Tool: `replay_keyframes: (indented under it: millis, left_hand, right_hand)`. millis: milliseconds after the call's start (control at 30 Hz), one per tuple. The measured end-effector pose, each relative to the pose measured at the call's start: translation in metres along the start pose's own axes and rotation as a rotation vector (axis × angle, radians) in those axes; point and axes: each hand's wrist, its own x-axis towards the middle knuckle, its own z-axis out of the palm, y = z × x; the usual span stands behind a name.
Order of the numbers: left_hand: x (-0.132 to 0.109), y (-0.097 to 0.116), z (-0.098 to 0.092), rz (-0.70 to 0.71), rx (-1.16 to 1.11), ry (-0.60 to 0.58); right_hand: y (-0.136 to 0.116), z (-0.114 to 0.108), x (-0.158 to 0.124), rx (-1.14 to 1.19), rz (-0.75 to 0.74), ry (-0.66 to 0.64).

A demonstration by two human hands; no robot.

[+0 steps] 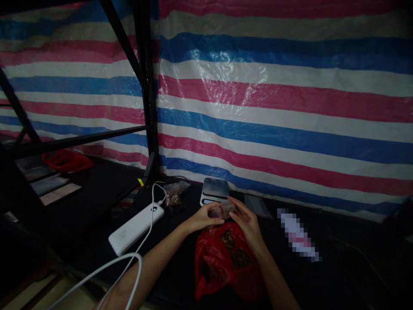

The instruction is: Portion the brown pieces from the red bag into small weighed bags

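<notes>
My left hand (pixel 204 218) and my right hand (pixel 245 219) hold a small clear plastic bag (pixel 222 210) between them, fingers closed on its two sides. Something brownish shows through the plastic; I cannot make out exactly what. Just below the hands sits an open red plastic bag (pixel 211 258) with many small brown pieces (pixel 237 249) inside. Right behind the hands stands a small digital scale (pixel 215 188) with a dark weighing plate, its display partly lit.
Filled clear bags (pixel 173 197) lie left of the scale, a flat clear bag (pixel 258 206) to its right. A white power bank (pixel 135 228) with a white cable (pixel 140 262) is by my left forearm. A black metal frame (pixel 146 94) rises behind; another red bag (pixel 67 161) lies far left.
</notes>
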Motion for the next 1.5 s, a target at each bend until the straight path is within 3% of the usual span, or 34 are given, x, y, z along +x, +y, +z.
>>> replay_keyframes:
  millis: [400, 633, 767, 867, 967, 1100, 1200, 1333, 1500]
  left_hand:
    - [0.000, -0.002, 0.000, -0.033, 0.024, 0.002]
    - [0.004, 0.007, -0.009, 0.000, 0.157, 0.016]
    - [0.037, 0.013, -0.029, 0.081, 0.449, 0.191]
    - [0.075, 0.016, -0.044, 0.120, 0.697, 0.173]
    - [0.109, 0.011, -0.056, 0.051, 0.890, 0.149]
    - [0.128, -0.002, -0.063, -0.032, 0.966, 0.171]
    - [0.121, -0.006, -0.056, 0.014, 0.965, 0.224]
    - [0.083, 0.008, -0.033, 0.183, 0.937, 0.308]
    - [0.014, 0.024, 0.003, 0.126, 0.941, 0.128]
  right_hand:
    - [0.002, 0.000, 0.001, -0.013, -0.019, 0.011]
    - [0.007, -0.009, 0.003, 0.097, -0.013, 0.204]
    - [0.014, -0.020, 0.009, 0.162, -0.027, 0.355]
    - [0.017, -0.024, 0.011, 0.191, -0.012, 0.401]
    - [0.020, -0.027, 0.012, 0.212, -0.005, 0.394]
    - [0.023, -0.030, 0.012, 0.241, 0.005, 0.362]
    - [0.021, -0.030, 0.011, 0.280, 0.012, 0.351]
    - [0.016, -0.025, 0.012, 0.299, 0.030, 0.335]
    - [0.005, -0.017, 0.007, 0.361, 0.006, 0.264]
